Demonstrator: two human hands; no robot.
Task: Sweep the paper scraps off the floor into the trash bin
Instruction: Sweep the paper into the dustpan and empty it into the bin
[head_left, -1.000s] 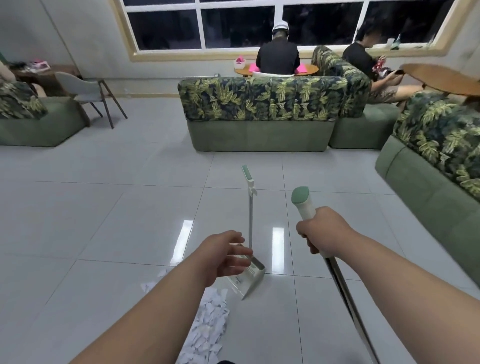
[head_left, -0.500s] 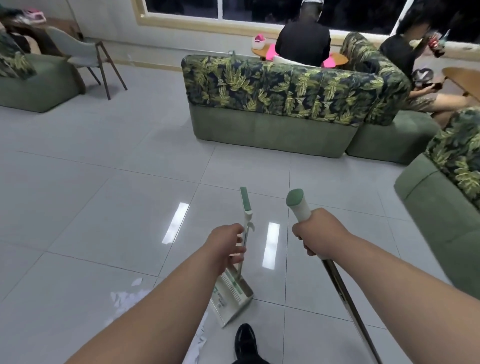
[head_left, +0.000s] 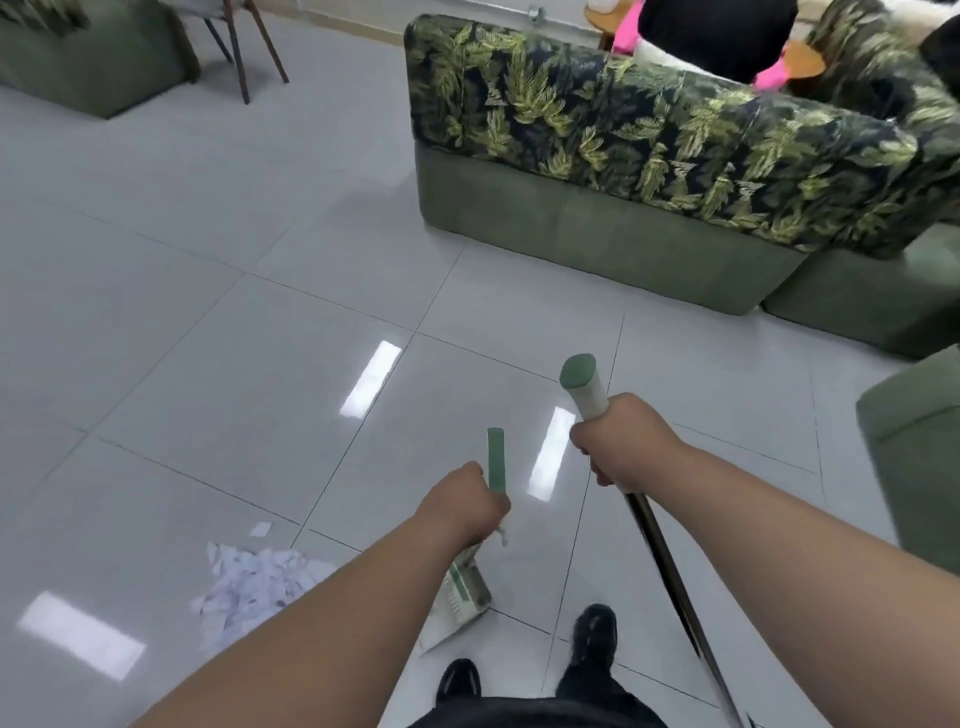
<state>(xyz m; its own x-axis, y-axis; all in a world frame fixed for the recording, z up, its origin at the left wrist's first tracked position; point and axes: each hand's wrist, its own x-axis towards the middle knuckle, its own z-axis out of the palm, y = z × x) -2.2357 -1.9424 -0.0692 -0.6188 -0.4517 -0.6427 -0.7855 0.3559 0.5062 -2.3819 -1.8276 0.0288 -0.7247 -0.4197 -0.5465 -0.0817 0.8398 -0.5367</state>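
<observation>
Head view: fists round both handles (head_left: 496, 460)

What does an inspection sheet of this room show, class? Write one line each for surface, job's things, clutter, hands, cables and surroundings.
Surface: glossy grey tiled floor, with ceiling lights reflected in it.
Job's things: pile of white paper scraps on the floor, left of the white-and-green long-handled dustpan; dark-shafted broom with a green-capped white grip; no trash bin in view.
Clutter: one stray white scrap just beyond the pile.
Hands: left hand grips the dustpan's handle; right hand grips the broom's handle.
Cables: nothing seen.
Surroundings: leaf-print green sofa ahead; chair legs far left; the person's black shoes below.
</observation>
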